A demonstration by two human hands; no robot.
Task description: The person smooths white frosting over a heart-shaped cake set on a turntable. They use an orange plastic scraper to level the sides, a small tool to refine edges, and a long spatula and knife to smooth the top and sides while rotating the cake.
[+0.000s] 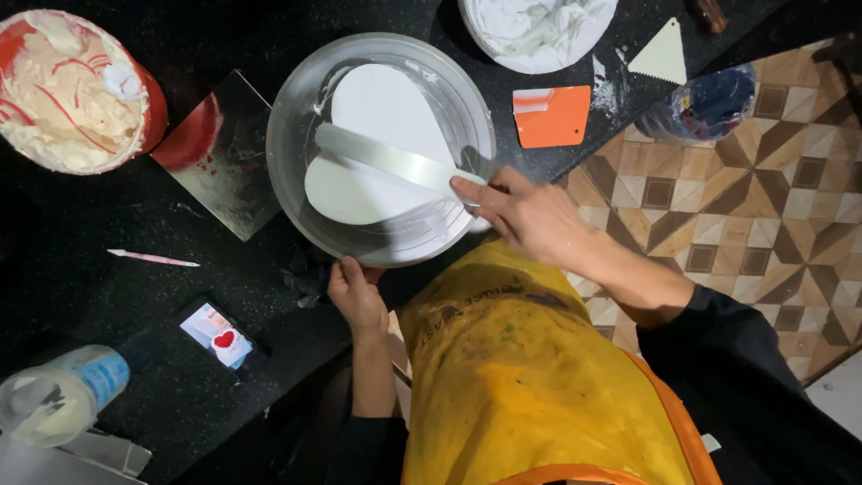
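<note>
A heart-shaped white cake [377,144] is seen on a round turntable [296,180] at the middle of a black counter [108,224]. A long metal scraper [386,160] is laid across the cake's top and is gripped at its near end by the right hand [525,216] — the fingers are closed around it, with the forefinger stretched along the blade. The left hand [357,292] is set against the turntable's near rim, its fingers curled on the edge.

To the left, a bowl of cream [63,90] streaked with red is placed, with a smeared metal sheet [224,157] just beside the turntable. An orange scraper [551,117] and a white bowl [539,31] lie behind — a phone [220,339] and a pink tool [153,259] lie nearer the left hand. A yellow apron [530,377] is worn.
</note>
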